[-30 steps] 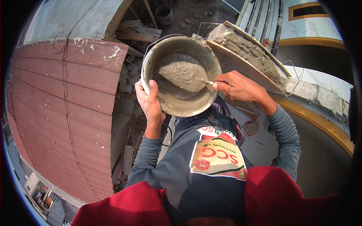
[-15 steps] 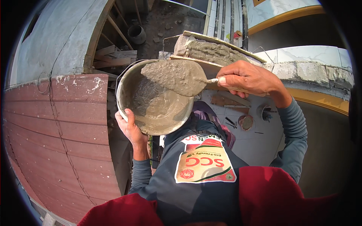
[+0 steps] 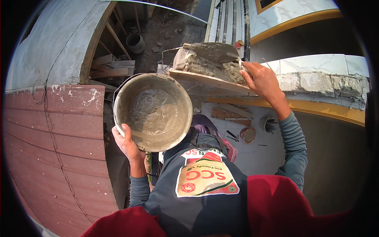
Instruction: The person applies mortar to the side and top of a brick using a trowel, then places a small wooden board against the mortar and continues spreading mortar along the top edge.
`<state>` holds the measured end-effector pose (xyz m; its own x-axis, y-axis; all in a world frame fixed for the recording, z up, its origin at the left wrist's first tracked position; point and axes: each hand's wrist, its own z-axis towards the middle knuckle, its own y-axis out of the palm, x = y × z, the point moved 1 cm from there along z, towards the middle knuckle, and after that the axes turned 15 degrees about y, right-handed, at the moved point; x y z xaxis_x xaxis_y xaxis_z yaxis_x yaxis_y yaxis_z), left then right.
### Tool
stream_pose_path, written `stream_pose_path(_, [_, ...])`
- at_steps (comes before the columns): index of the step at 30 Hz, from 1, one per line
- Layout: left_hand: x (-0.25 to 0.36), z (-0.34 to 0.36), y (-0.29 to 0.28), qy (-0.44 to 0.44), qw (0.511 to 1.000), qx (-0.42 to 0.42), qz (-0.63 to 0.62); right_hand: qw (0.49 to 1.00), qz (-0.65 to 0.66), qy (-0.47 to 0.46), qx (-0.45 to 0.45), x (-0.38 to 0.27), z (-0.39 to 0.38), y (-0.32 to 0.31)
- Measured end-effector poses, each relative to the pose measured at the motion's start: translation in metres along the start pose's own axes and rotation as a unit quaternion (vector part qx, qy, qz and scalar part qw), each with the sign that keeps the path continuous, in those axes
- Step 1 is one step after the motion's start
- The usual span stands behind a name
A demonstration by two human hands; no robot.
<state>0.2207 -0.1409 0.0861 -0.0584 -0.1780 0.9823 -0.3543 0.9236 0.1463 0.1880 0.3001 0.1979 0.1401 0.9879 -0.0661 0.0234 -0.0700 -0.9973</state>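
My left hand (image 3: pixel 129 145) grips the near left side of a round bucket (image 3: pixel 187 114), its thumb over the rim. Wet grey mortar (image 3: pixel 152 108) lies in the bucket, and a thin wire handle rests by its far rim. My right hand (image 3: pixel 263 83) is closed round the handle of a trowel (image 3: pixel 216 52), mostly hidden by the fingers. The mortar-coated blade is tilted over the top of a narrow wall section, against the rough mortar (image 3: pixel 201 68) there. A wooden board (image 3: pixel 211 80) runs along the near side of that mortar.
Red-brown corrugated metal sheeting (image 3: pixel 55 146) fills the left. Beyond the bucket are stacked planks (image 3: pixel 112 71) and a grey bucket (image 3: pixel 136 42) on the ground below. A broken block edge (image 3: pixel 316 82) continues right. Tools (image 3: pixel 233 135) and a small container (image 3: pixel 248 135) lie on tiles below.
The trowel, loaded with mortar, has moved from above the bucket away to the wall top, and its blade has tilted. My left hand still holds the bucket, which appears slightly lower and further left.
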Motion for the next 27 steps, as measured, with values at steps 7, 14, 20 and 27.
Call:
stream_pose_path(7, [0.003,0.0,-0.001,-0.005,1.0,-0.005,0.005,0.993,0.003,-0.008,0.119,-0.011,-0.025,0.033])
stream_pose_path(14, [0.001,0.003,-0.003,-0.003,1.0,-0.018,0.008,0.991,0.031,0.009,0.131,-0.006,-0.031,0.042])
stream_pose_path(20, [0.002,0.003,-0.002,-0.008,1.0,-0.015,-0.002,0.995,-0.02,-0.004,0.095,-0.019,-0.035,0.043])
stream_pose_path(27, [-0.002,0.004,-0.006,-0.014,1.0,-0.011,-0.008,0.996,0.012,-0.027,0.088,-0.017,-0.04,0.028])
